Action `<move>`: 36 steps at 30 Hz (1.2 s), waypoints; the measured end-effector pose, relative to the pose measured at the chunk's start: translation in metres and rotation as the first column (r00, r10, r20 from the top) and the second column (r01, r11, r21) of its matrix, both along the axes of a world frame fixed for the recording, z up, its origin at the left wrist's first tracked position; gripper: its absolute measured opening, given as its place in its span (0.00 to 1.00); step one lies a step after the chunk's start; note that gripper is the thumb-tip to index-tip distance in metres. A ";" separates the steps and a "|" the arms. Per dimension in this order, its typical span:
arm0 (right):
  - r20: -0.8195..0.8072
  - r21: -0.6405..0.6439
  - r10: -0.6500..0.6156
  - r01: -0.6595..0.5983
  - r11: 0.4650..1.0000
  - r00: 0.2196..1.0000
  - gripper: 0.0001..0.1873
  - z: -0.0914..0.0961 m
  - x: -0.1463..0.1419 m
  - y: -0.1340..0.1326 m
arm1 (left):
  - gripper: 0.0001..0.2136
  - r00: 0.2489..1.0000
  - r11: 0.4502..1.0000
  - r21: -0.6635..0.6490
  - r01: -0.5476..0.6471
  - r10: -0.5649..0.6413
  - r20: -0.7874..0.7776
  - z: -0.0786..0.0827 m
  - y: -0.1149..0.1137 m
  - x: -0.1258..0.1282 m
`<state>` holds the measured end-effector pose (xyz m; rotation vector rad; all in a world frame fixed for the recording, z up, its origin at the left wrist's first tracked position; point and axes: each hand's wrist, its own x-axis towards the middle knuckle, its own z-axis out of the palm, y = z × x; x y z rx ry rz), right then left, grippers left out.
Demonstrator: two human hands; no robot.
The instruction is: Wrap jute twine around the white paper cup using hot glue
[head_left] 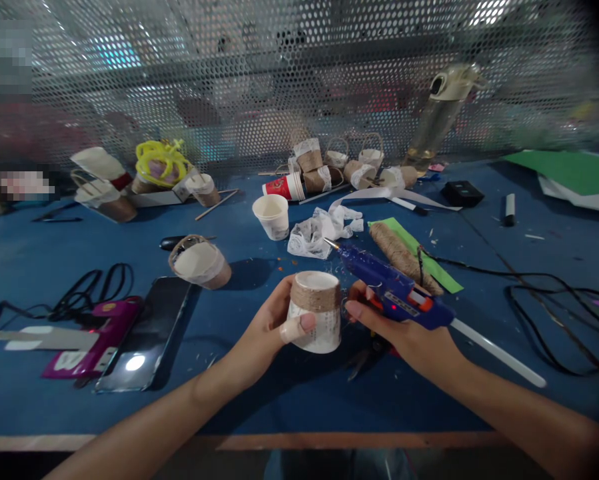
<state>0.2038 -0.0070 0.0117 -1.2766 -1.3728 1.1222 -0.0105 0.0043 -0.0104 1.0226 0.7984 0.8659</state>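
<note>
My left hand is closed around a white paper cup with brown twine wound round its upper part. The cup seems to be base up, its lower wall bare and printed. In my right hand is a blue glue gun, its metal nozzle pointing up and left and a white glue stick sticking out of its back. My right thumb and fingertips are close to the cup's right side; whether they pinch the twine I cannot tell. Below the right hand, scissors lie partly hidden.
Beyond the cup are white lace, an upright paper cup and a twine roll on green paper. To the left lie a phone, a purple power strip and a small basket. A bottle leans against the mesh screen.
</note>
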 end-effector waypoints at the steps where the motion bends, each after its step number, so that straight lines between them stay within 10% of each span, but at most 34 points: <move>1: -0.006 -0.003 0.004 -0.004 1.000 1.000 0.07 0.000 0.000 0.000 | 0.22 1.000 1.000 0.000 -0.001 0.001 0.004 0.000 0.000 0.000; 36: 0.021 0.189 -0.045 0.040 0.981 0.999 0.08 -0.012 -0.005 -0.003 | 0.23 1.000 0.998 -0.065 0.001 0.000 0.027 0.001 0.000 0.003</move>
